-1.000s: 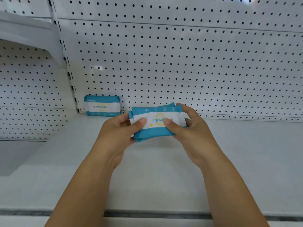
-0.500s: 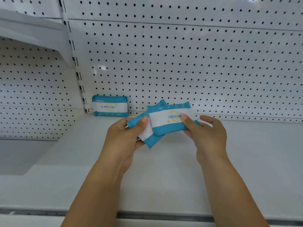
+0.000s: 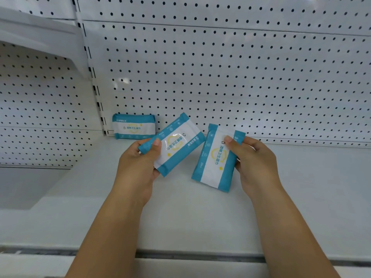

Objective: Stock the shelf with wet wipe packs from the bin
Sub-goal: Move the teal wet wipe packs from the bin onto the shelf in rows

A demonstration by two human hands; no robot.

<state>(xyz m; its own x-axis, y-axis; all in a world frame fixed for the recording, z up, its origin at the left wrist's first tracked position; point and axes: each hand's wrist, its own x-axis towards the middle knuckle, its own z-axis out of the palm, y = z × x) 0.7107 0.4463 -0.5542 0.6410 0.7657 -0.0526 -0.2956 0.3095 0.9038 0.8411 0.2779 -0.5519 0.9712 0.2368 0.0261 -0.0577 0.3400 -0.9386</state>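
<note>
Two blue-and-white wet wipe packs are held above the white shelf (image 3: 200,217). My left hand (image 3: 138,165) grips one tilted pack (image 3: 176,145) by its lower left end, thumb on its face. My right hand (image 3: 255,163) pinches the other pack (image 3: 214,159) near its top edge, so it hangs almost upright. The two packs are apart, with a small gap between them. A third pack (image 3: 134,127) stands upright on the shelf at the back left, against the pegboard (image 3: 241,77). The bin is out of view.
The white pegboard wall closes the back of the shelf. A slotted upright (image 3: 94,81) runs down beside the standing pack. A neighbouring shelf bay (image 3: 30,97) with a lower floor lies to the left. The shelf's front edge (image 3: 200,254) runs below my forearms.
The two packs, held together as one stack a second ago, have been pulled apart. My right hand carried its pack to the right and turned it upright; the left pack tilted.
</note>
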